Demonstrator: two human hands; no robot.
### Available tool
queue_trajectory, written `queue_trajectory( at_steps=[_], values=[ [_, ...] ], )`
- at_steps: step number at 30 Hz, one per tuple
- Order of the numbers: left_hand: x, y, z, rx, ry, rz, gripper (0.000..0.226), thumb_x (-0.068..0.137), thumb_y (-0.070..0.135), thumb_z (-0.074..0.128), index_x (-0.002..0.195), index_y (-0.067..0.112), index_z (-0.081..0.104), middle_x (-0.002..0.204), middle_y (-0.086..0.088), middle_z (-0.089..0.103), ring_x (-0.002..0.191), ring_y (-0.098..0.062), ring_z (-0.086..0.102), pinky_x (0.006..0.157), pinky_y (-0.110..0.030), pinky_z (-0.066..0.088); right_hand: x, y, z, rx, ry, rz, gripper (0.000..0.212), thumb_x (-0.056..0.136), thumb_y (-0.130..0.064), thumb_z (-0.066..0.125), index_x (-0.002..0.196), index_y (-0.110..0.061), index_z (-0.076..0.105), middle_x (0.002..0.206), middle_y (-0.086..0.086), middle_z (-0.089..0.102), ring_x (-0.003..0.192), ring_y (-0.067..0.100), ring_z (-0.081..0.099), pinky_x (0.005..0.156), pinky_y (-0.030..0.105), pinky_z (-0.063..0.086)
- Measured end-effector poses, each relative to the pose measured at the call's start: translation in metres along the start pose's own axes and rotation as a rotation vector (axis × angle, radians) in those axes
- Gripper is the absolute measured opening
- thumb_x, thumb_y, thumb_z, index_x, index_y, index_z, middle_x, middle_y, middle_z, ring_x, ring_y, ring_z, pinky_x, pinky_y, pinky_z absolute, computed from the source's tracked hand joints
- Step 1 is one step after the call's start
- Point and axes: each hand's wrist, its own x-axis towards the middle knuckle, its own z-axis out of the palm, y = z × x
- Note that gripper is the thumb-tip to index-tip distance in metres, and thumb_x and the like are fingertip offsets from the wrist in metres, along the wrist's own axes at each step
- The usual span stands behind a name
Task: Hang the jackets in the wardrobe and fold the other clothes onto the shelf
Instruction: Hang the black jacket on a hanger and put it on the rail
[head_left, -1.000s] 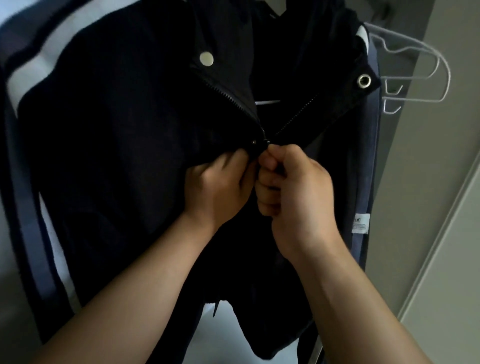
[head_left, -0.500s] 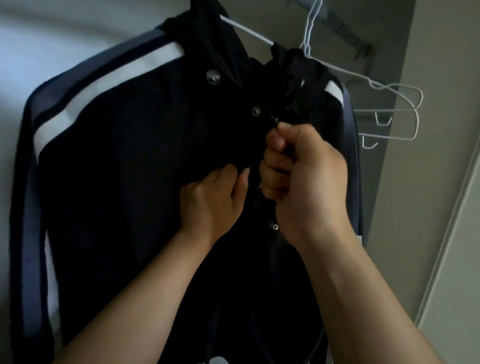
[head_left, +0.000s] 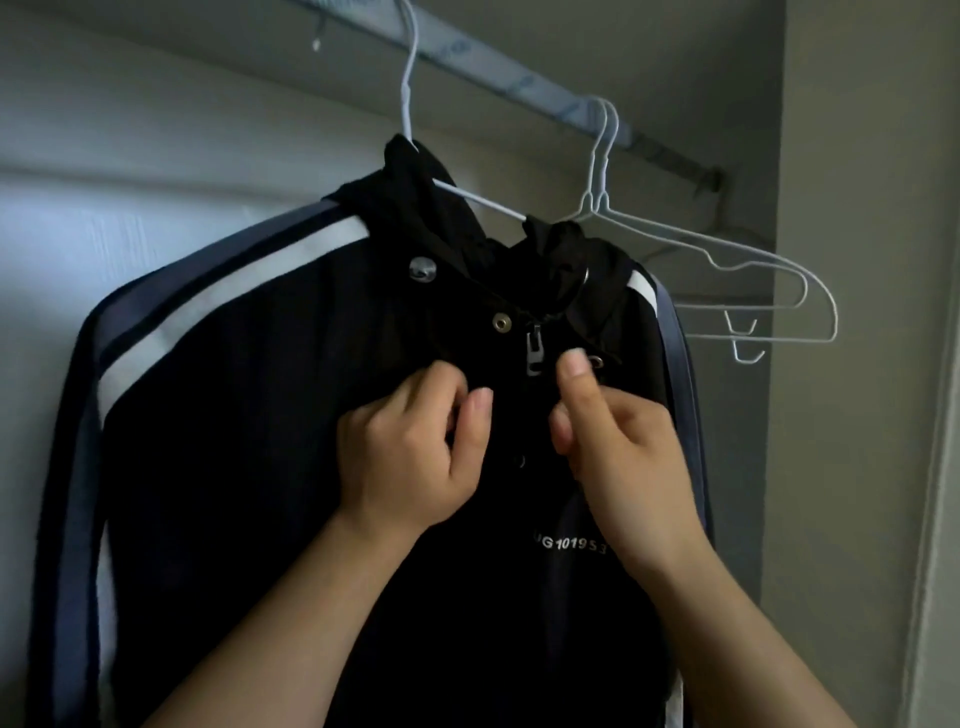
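One black jacket (head_left: 249, 415) hung on a white hanger (head_left: 475, 199) above the zipper pull (head_left: 533, 349), zipped to the collar, likely so it would not slip off. Left of the pull the left hand (head_left: 410, 447) had its fingers curled, on fabric or not, unclear; right of it the right hand (head_left: 623, 457) sat loosely curled, gripping nothing visible — spare hangers (head_left: 769, 270) beyond.

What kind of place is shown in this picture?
Most likely the inside of a wardrobe or closet. A hanging rail runs across the top, empty white wire hangers hook over it, and a dark jacket hangs from it on another hanger, between plain walls.
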Motion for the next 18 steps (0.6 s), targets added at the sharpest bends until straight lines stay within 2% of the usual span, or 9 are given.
queue_trajectory(
  at_steps=[3,6,8,10,13,15,18],
  values=[
    [0.025,0.008,-0.005,-0.031,0.126,0.089,0.028,0.1,0.025,0.053,0.088,0.003,0.065,0.073,-0.001,0.059,0.054,-0.018,0.055,0.042,-0.035,0.045,0.005,0.007,-0.006,0.053,0.145,-0.068,0.057,0.099,-0.065,0.043,0.059,-0.025,0.049,0.052,-0.011,0.039,0.05,0.005,0.036,0.049,0.018,0.03],
    [0.045,0.012,-0.012,-0.055,0.155,0.126,0.024,0.1,0.026,0.055,0.111,0.005,0.06,0.102,-0.01,0.06,0.067,-0.01,0.052,0.049,-0.025,0.046,0.017,0.01,-0.014,0.093,0.235,-0.099,0.045,0.101,-0.056,0.046,0.07,-0.023,0.051,0.062,-0.009,0.047,0.059,0.008,0.043,0.057,0.028,0.036],
    [0.054,0.015,-0.019,-0.045,0.105,0.18,0.03,0.101,0.032,0.051,0.123,0.012,0.058,0.12,-0.014,0.055,0.072,-0.008,0.054,0.052,-0.022,0.046,0.025,0.007,-0.017,0.087,0.199,-0.133,0.03,0.099,-0.05,0.05,0.081,-0.028,0.058,0.068,-0.008,0.056,0.061,0.007,0.049,0.059,0.029,0.039],
    [0.06,0.017,-0.025,0.002,-0.011,0.238,0.036,0.102,0.036,0.049,0.125,0.013,0.065,0.13,-0.013,0.054,0.083,-0.012,0.058,0.058,-0.025,0.05,0.03,0.004,-0.017,0.086,0.123,-0.189,0.009,0.096,-0.044,0.058,0.098,-0.035,0.061,0.076,-0.006,0.064,0.063,0.008,0.057,0.061,0.031,0.044],
    [0.069,0.017,-0.035,-0.063,-0.194,0.229,0.036,0.104,0.032,0.047,0.122,0.012,0.07,0.122,-0.001,0.063,0.102,-0.012,0.062,0.078,-0.031,0.054,0.028,0.005,-0.017,0.085,0.025,-0.31,0.032,0.094,-0.035,0.064,0.124,-0.04,0.056,0.086,-0.002,0.065,0.067,0.019,0.06,0.062,0.035,0.049],
    [0.073,0.014,-0.043,-0.204,-0.257,0.149,0.031,0.103,0.028,0.051,0.123,0.012,0.069,0.118,0.002,0.062,0.1,-0.01,0.062,0.082,-0.027,0.052,0.024,0.004,-0.016,0.074,-0.035,-0.389,0.039,0.096,-0.033,0.064,0.133,-0.038,0.053,0.09,-0.002,0.062,0.064,0.021,0.057,0.059,0.034,0.048],
    [0.081,0.008,-0.058,-0.301,-0.33,0.068,0.032,0.101,0.025,0.052,0.128,0.016,0.066,0.121,0.005,0.059,0.089,-0.016,0.063,0.078,-0.022,0.05,0.022,0.001,-0.014,0.032,-0.088,-0.469,0.042,0.1,-0.033,0.062,0.14,-0.037,0.052,0.093,-0.004,0.058,0.061,0.019,0.053,0.06,0.027,0.045]
  ],
)
